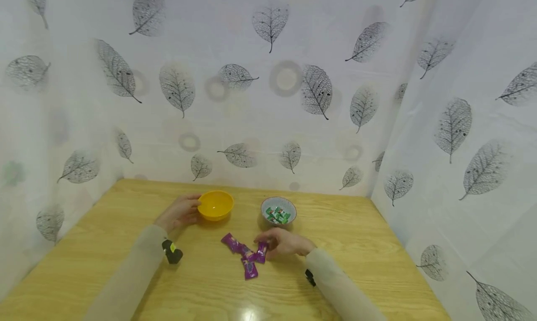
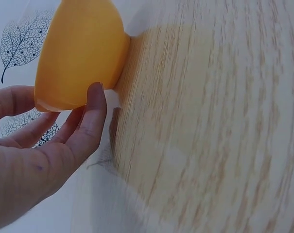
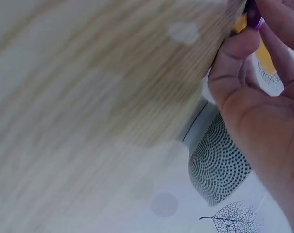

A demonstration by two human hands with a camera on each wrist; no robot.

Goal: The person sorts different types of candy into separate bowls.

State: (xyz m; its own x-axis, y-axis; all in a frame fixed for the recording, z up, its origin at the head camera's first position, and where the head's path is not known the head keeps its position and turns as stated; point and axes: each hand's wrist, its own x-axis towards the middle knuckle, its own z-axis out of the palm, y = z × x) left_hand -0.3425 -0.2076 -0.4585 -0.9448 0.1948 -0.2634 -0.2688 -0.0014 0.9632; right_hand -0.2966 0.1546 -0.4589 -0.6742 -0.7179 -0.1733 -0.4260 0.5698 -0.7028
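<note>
My left hand holds the left side of a yellow bowl, which stands upright on the table. In the left wrist view, fingers curve around the outside and rim of that bowl. To the right and nearer, my right hand pinches a purple wrapped candy at the edge of a small group. Thumb and fingertips meet at the purple wrapper in the right wrist view. The other purple candies lie loosely bunched on the table, left of that hand.
A patterned bowl with several green wrapped candies stands behind my right hand; its dotted outer wall shows in the right wrist view. A leaf-print curtain hangs behind and beside the wooden table.
</note>
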